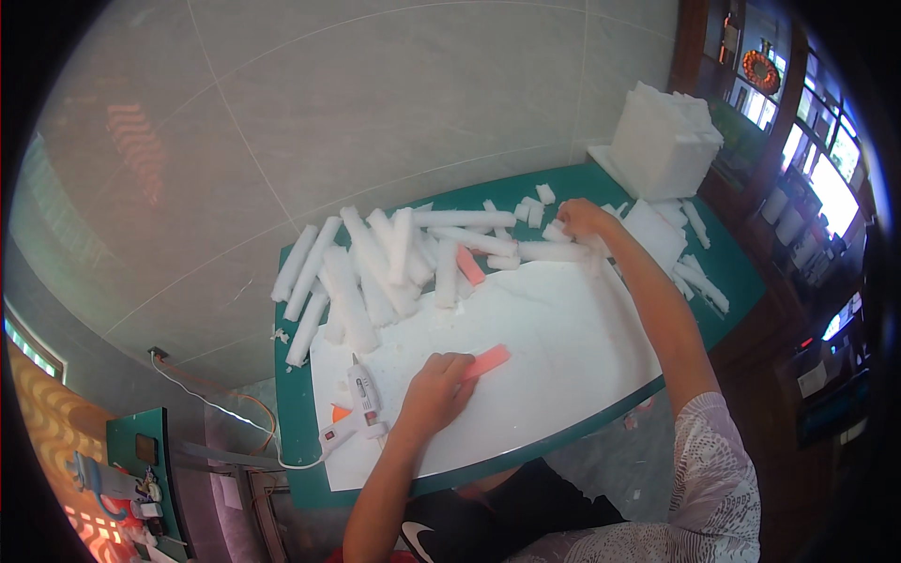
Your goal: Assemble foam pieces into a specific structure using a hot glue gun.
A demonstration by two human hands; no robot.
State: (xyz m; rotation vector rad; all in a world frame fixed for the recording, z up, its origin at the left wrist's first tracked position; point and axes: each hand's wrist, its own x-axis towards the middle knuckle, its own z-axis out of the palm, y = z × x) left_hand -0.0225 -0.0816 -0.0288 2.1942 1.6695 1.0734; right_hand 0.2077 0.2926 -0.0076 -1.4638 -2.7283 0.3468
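My left hand (436, 392) rests on the white sheet (554, 375), its fingers closed round one end of a pink foam strip (489, 361) that juts out to the right. At the far right of the pile, my right hand (586, 219) is closed, its fingertips on a small white foam piece (556, 232); the fingers partly hide it. Just left of my left hand lies a white glue gun (364, 394), nozzle pointing away from me. Long white foam strips (366, 263) are heaped across the back. Another pink foam piece (469, 266) sits among them.
A large white foam block (666, 141) stands at the back right of the green table (732, 272). Foam scraps (699, 281) lie beside it. The glue gun's white cord (298, 464) runs off the left edge. A grey tiled wall (375, 103) rises behind.
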